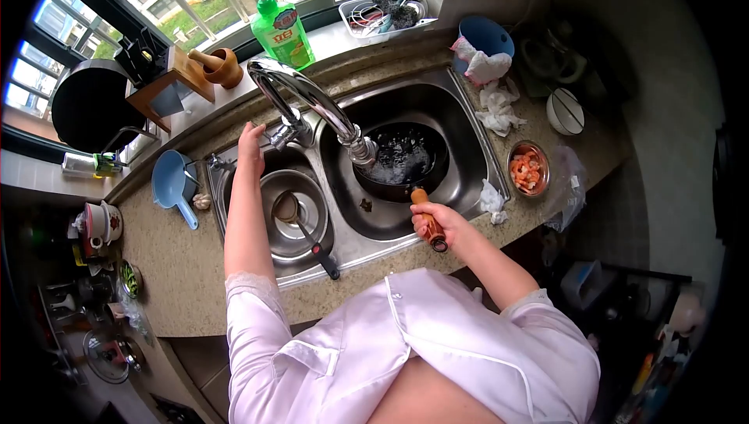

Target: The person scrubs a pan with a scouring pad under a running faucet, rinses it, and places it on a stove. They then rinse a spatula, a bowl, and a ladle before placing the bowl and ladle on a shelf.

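The pan [381, 191], likely heavy with water [402, 151], is best held by its near-side handle [420, 195], clasped in the right hand [442, 225]; whether the left hand [250, 148] grips is unclear.

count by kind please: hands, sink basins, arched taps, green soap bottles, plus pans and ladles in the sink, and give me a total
Hands: 2 (left hand, right hand)
Basins: 2 (left basin, right basin)
Arched tap: 1
Soap bottle: 1
Pan: 1
Ladle: 1
Total: 8

Bright window [181, 3] daylight, dark edges
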`<state>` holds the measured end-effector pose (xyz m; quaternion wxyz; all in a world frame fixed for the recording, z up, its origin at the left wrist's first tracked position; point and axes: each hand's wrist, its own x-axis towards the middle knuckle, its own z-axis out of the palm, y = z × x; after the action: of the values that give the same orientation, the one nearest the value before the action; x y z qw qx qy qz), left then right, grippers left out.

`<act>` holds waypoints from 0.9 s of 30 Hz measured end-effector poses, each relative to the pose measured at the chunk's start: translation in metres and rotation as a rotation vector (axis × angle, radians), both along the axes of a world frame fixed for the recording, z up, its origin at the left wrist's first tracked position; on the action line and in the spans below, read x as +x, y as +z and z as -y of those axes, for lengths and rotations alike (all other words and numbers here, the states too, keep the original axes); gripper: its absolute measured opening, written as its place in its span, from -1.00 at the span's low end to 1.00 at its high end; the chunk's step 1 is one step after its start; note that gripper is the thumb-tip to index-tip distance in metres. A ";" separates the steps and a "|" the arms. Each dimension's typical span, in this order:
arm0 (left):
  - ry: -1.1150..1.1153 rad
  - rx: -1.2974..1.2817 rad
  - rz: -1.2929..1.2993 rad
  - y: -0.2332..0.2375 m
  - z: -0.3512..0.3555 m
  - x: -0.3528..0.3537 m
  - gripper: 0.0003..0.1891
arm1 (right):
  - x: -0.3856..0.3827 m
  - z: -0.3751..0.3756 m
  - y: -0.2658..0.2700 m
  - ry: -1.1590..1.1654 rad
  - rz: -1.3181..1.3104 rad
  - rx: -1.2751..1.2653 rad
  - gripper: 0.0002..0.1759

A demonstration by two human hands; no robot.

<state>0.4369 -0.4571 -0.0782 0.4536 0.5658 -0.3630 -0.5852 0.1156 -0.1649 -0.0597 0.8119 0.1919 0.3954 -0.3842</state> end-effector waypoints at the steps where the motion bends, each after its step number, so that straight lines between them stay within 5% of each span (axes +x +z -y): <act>1: -0.005 0.003 0.001 -0.005 -0.007 -0.001 -0.30 | 0.002 -0.001 0.000 -0.005 0.001 0.003 -0.80; 3: 0.009 -0.043 0.036 -0.026 -0.027 0.002 -0.34 | 0.003 -0.002 0.003 0.051 -0.153 -0.023 -0.81; 6: -0.244 0.325 0.016 0.012 -0.128 -0.046 -0.44 | 0.002 -0.001 0.009 0.103 -0.267 -0.076 -0.82; 9: -0.618 0.718 -0.309 0.011 -0.200 -0.093 -0.51 | 0.003 0.000 0.020 0.178 -0.402 -0.126 -0.83; 13: -0.735 0.970 -0.718 0.018 -0.250 -0.151 -0.47 | 0.002 -0.004 0.013 0.351 -0.596 -0.150 -0.86; 19: -0.604 0.744 -0.412 0.024 -0.274 -0.213 -0.60 | 0.013 -0.007 0.046 0.564 -0.806 -0.204 -0.87; 27: -0.725 0.636 -0.750 0.042 -0.309 -0.228 -0.45 | -0.017 -0.030 0.075 1.218 -1.452 -0.403 -0.72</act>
<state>0.2084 -0.1480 -0.0362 0.1311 0.2691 -0.1556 -0.9414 0.0985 -0.1347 0.0154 0.4478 -0.4727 0.7588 0.0166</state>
